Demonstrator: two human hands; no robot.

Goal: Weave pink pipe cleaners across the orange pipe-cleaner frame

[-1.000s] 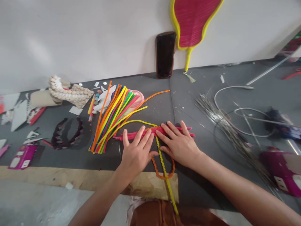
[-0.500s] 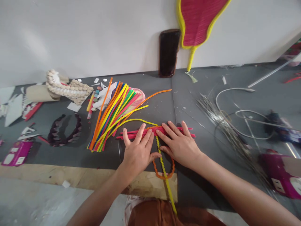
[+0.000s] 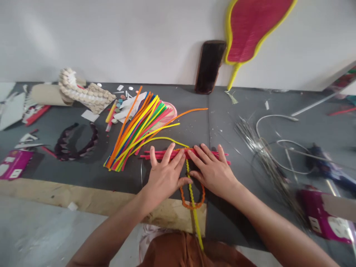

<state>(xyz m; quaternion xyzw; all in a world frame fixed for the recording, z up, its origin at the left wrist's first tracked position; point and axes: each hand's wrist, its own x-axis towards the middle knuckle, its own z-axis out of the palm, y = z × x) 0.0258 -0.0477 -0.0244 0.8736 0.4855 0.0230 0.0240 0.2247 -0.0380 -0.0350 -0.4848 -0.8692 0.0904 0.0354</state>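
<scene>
My left hand (image 3: 165, 171) lies flat with spread fingers over the left half of a bundle of red pipe cleaners (image 3: 147, 155). On the right half of the bundle rests my right hand (image 3: 213, 168), palm down, fingers apart; the two index fingertips nearly meet. Between the hands runs a twisted yellow pipe cleaner (image 3: 198, 226), going from the bundle toward my lap. An orange twisted loop (image 3: 192, 206) crosses it below my thumbs. Part of the bundle and the top of the loop are hidden under my fingers.
A fan of coloured pipe cleaners (image 3: 136, 137) lies to the left, with a dark headband (image 3: 76, 142) beyond it. A phone (image 3: 210, 66) and a red fan-shaped piece (image 3: 256, 31) lean on the wall. Thin wires (image 3: 264, 159) and a purple box (image 3: 322, 215) lie at right.
Both hands stay flat on the red bundle, with only slight shifts of the fingers. The camera view has tilted and moved a little.
</scene>
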